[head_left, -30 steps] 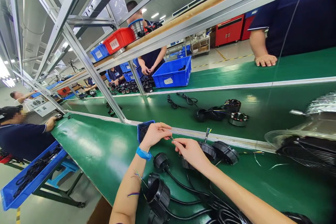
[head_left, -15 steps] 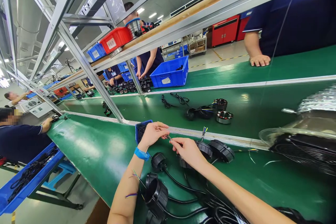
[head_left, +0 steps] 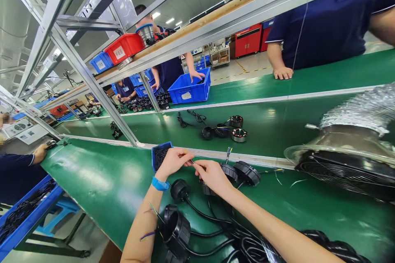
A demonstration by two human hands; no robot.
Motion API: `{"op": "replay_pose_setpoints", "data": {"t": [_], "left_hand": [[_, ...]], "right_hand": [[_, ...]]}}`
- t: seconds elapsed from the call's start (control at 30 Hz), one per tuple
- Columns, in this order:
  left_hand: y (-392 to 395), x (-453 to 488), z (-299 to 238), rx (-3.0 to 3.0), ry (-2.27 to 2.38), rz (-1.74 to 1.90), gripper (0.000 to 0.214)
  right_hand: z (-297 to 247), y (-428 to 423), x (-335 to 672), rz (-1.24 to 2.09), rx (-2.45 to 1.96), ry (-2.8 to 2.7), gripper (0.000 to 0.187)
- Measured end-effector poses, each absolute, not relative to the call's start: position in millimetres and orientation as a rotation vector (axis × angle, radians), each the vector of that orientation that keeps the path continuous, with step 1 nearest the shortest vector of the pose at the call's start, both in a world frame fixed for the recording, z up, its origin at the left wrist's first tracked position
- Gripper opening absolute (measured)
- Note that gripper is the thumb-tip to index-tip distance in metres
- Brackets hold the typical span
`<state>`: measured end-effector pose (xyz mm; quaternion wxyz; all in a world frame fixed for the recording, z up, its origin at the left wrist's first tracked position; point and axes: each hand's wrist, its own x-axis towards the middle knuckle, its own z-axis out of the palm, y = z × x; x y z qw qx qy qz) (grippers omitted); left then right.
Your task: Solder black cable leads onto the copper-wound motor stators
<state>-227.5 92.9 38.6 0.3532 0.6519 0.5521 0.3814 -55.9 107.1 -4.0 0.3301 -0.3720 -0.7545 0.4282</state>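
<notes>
My left hand (head_left: 175, 161), with a blue band on its wrist, has thumb and fingers pinched together. Fingertip to fingertip with it, my right hand (head_left: 212, 176) is pinched too. A thin dark piece (head_left: 192, 162) bridges the two pinches; it is too small to name. Just behind my left hand stands a small blue bin (head_left: 153, 160) full of thin black pieces. Round black housings lie about: one (head_left: 179, 190) below my hands, another (head_left: 177, 230) with coloured wires near my left forearm, and one (head_left: 247, 173) beyond my right hand. Black cables (head_left: 247, 244) are heaped under my right forearm.
A caged black fan (head_left: 339, 168) with a foil duct stands at right. Wired stator parts (head_left: 239, 134) lie on the middle strip. A slanting metal post (head_left: 92, 86) and shelf (head_left: 197, 37) cross ahead. A larger blue bin (head_left: 189, 90) and co-workers are across the bench.
The view has shifted right, so things sit further left. My hands keep their pinch on the thin piece. A co-worker's hand has moved into the larger blue bin.
</notes>
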Motion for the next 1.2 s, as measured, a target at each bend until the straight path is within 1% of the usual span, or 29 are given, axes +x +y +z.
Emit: {"op": "replay_pose_setpoints", "data": {"t": [0.13,0.3,0.37,0.43,0.57,0.67,0.83,1.03,1.1,1.2], "left_hand": [[92,-229,39,1.678,1.400,0.916,0.027],[94,-229,38,1.599,1.347,0.946,0.017],[95,-230,37,1.584,1.368,0.953,0.016],[95,-231,37,1.573,1.359,0.944,0.019],[95,-234,36,1.625,1.287,0.875,0.029],[94,-234,35,1.696,1.284,0.842,0.031],[94,-227,30,1.721,1.251,0.815,0.036],[97,-227,32,1.581,1.198,0.976,0.061],[97,-227,31,1.515,1.171,1.013,0.062],[99,-226,28,1.464,1.148,0.973,0.059]], "right_hand": [[-5,109,-55,1.138,-1.008,-1.979,0.035],[-5,110,-52,1.120,-1.063,-2.074,0.018],[-6,110,-51,1.122,-1.079,-2.110,0.017],[-7,109,-51,1.130,-1.093,-2.128,0.022],[-8,108,-51,1.129,-1.132,-2.131,0.050],[-7,107,-52,1.142,-1.112,-2.135,0.062],[-3,106,-51,1.169,-1.041,-2.120,0.070],[-3,109,-50,1.179,-1.017,-2.080,0.075],[-4,109,-50,1.185,-1.016,-2.073,0.075],[-7,108,-51,1.194,-1.017,-2.072,0.075]]}}
